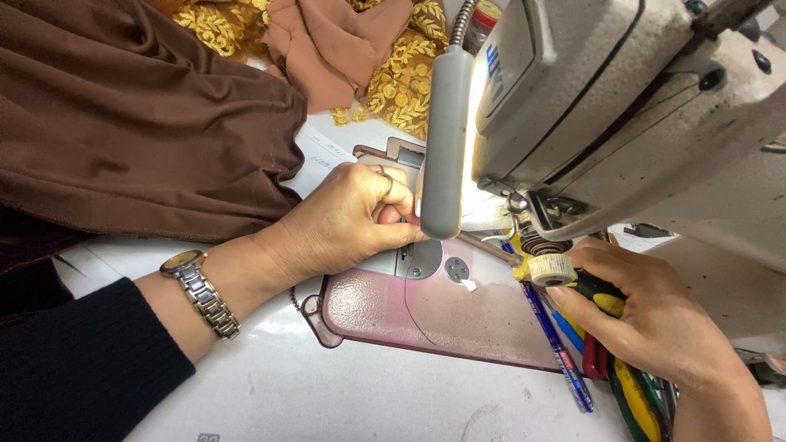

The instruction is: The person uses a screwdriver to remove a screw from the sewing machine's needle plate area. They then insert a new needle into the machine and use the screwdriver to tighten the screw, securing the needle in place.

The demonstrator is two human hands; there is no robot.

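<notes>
Right hand (655,319) closed around screwdriver (596,293): handle inside the fist, long axis toward the sewing machine (622,106), tip hidden. Left hand (344,219) pinched under the lamp (446,139); contents not visible.

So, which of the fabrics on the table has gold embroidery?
The tan fabric at the top, beside the lamp, bears gold embroidered flowers. The dark brown fabric by the left hand is plain, and so is the folded light brown piece.

One sewing machine (622,106) with one grey lamp (446,139). Two hands: left (344,221) and right (647,315). One wristwatch (201,293), one ring (386,182), one yellow-and-black screwdriver (602,296), two blue pens (557,348), one brown cloth (139,115).
</notes>
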